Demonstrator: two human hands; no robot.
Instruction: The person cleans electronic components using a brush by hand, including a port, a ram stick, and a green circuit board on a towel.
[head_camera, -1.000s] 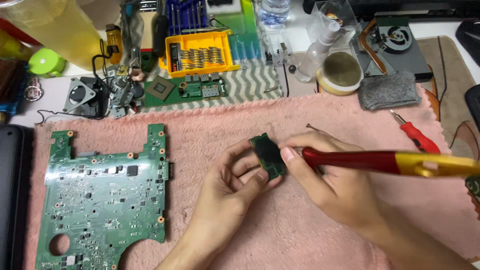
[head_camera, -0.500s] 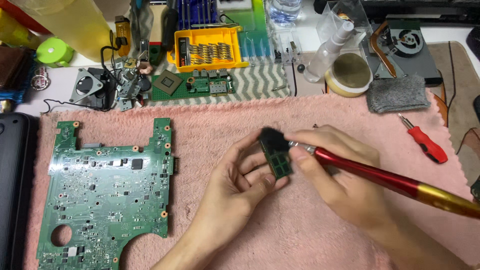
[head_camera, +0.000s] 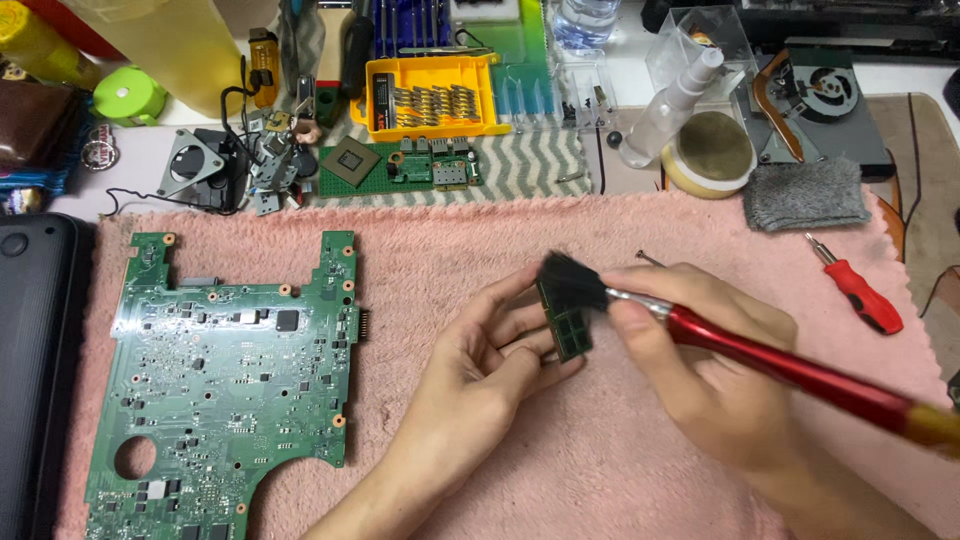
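Single head view, steeply down, close over pink towel (head_camera: 620, 480).

At about twelve o'clock we see a yellow plastic case (head_camera: 433, 95), rectangular and open, holding rows of metal bits beside a black label strip (head_camera: 383, 98). At ten o'clock a round red-and-white sticker (head_camera: 100, 153) lies on the tabletop (head_camera: 140, 190).

Bare towel (head_camera: 450, 250) between motherboard (head_camera: 230, 380) and hands.

left hand (head_camera: 478, 365) enters from six o'clock, fingers curled in a pinching grip; right hand (head_camera: 700, 355) from four o'clock, fingers closed, knuckles up.
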